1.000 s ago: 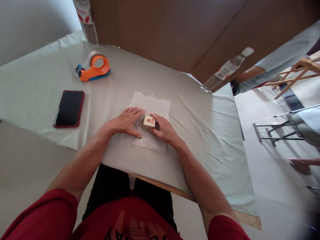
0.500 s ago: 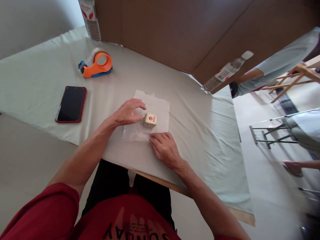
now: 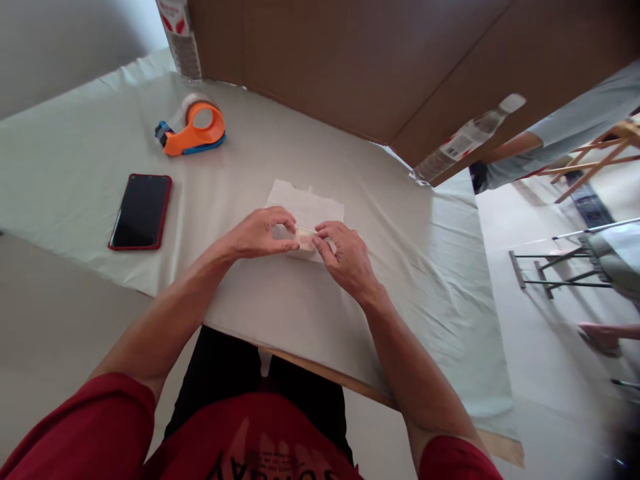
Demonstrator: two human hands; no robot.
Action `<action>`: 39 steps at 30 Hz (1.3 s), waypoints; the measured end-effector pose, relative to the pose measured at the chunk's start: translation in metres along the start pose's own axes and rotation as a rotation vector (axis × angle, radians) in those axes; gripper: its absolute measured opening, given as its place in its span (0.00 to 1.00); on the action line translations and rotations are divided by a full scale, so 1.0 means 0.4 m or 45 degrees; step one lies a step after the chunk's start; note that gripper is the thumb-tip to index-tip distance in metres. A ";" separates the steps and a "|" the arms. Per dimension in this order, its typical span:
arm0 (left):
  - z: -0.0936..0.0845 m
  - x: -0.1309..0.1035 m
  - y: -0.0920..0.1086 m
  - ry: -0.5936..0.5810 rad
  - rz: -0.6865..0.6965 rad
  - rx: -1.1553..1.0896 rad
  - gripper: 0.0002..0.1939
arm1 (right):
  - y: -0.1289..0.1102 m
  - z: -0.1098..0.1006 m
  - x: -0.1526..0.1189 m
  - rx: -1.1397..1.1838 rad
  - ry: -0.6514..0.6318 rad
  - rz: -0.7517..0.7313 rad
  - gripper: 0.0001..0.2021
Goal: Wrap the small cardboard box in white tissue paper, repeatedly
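Observation:
A small box sits on the white sheet of wrap in the middle of the table, with a translucent layer over its top. At its left side my left hand holds it between thumb and fingertips. My right hand pinches at the right side of the box, fingertips on the wrap layer there. The fingers hide the box's two sides. The near part of the wrap is folded up over the box.
An orange tape dispenser and a red-edged phone lie to the left. Behind stand a cardboard panel and two bottles, one left, one right. Another person's arm shows beyond the panel.
My right hand has moved up and away from me, bringing the near side of the wrap over the box. My left hand has closed in on the box's left side.

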State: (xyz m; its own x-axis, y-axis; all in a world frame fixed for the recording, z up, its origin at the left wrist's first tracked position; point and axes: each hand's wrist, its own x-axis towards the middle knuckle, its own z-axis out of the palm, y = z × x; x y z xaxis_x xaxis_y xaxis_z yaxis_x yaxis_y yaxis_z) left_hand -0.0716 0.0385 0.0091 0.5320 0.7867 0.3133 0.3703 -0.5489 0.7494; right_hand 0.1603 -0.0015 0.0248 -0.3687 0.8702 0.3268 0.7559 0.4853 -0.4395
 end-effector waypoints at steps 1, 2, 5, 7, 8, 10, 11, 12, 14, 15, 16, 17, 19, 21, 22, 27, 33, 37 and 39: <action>0.009 0.001 -0.002 0.043 -0.012 -0.005 0.13 | 0.006 0.004 0.009 0.086 -0.017 0.023 0.09; 0.018 0.002 -0.001 0.083 -0.030 -0.019 0.12 | 0.012 0.008 0.016 0.168 -0.034 0.057 0.08; 0.037 0.002 0.012 0.167 -0.134 -0.102 0.10 | 0.024 0.022 0.026 0.358 -0.075 0.190 0.08; 0.044 0.002 0.024 0.170 -0.211 -0.180 0.10 | 0.026 0.031 0.026 0.437 -0.064 0.256 0.09; 0.046 0.002 0.030 0.158 -0.244 -0.218 0.11 | 0.026 0.035 0.024 0.468 -0.045 0.271 0.09; 0.048 0.003 0.038 0.127 -0.295 -0.277 0.12 | 0.024 0.041 0.020 0.520 -0.005 0.285 0.09; 0.048 0.004 0.040 0.119 -0.314 -0.291 0.13 | 0.022 0.042 0.018 0.537 0.004 0.289 0.09; 0.049 0.005 0.041 0.116 -0.328 -0.297 0.13 | 0.020 0.043 0.016 0.547 0.009 0.292 0.09; 0.050 0.007 0.041 0.121 -0.338 -0.287 0.13 | 0.016 0.043 0.013 0.545 0.017 0.300 0.09; 0.051 0.008 0.039 0.127 -0.339 -0.276 0.13 | 0.015 0.043 0.012 0.537 0.026 0.305 0.09; 0.052 0.008 0.038 0.130 -0.338 -0.265 0.13 | 0.013 0.043 0.010 0.528 0.037 0.308 0.09; 0.052 0.008 0.037 0.131 -0.336 -0.255 0.13 | 0.012 0.044 0.009 0.519 0.046 0.310 0.09; 0.053 0.008 0.035 0.121 -0.331 -0.242 0.13 | 0.009 0.045 0.007 0.504 0.049 0.314 0.09; 0.053 0.007 0.035 0.105 -0.325 -0.244 0.12 | 0.006 0.046 0.006 0.503 0.034 0.317 0.08; 0.053 0.007 0.035 0.100 -0.323 -0.248 0.12 | 0.004 0.046 0.006 0.508 0.028 0.322 0.08; 0.056 0.007 0.033 0.102 -0.323 -0.293 0.11 | 0.015 0.042 0.012 0.551 -0.024 0.343 0.05; 0.058 0.007 0.032 0.098 -0.372 -0.334 0.10 | 0.023 0.010 0.010 0.139 0.018 0.215 0.05; 0.057 0.006 0.029 0.087 -0.366 -0.318 0.10 | -0.039 -0.014 -0.004 -0.237 0.121 -0.033 0.08; 0.056 0.007 0.027 0.080 -0.360 -0.316 0.11 | -0.068 -0.010 -0.010 -0.247 0.023 -0.129 0.10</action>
State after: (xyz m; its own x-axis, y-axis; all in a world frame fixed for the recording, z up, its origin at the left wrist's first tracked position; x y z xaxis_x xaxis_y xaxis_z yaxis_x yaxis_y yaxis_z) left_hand -0.0492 0.0283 0.0052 0.3846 0.9173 0.1033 0.2963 -0.2286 0.9273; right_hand 0.1433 -0.0186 0.0389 -0.4393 0.8154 0.3769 0.8063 0.5429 -0.2347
